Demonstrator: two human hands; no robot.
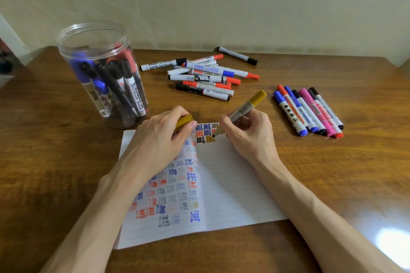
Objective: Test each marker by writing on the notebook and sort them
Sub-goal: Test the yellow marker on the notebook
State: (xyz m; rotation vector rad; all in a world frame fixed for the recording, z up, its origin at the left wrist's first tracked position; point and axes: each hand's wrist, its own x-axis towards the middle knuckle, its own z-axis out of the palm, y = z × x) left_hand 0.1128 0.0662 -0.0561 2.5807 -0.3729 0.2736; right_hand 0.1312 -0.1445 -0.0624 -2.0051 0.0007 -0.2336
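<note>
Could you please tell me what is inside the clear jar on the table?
The clear jar holds capped markers, blue, black and red, leaning together; overlap hides some, so their number is unclear.

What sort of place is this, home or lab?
Probably a home desk: a wooden table against a plain cream wall, with a lined notebook and loose whiteboard markers on it.

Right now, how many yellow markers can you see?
1. The yellow marker is in the right hand, tip on the notebook; the left hand holds its cap. More could hide in the jar or the pile.
</note>
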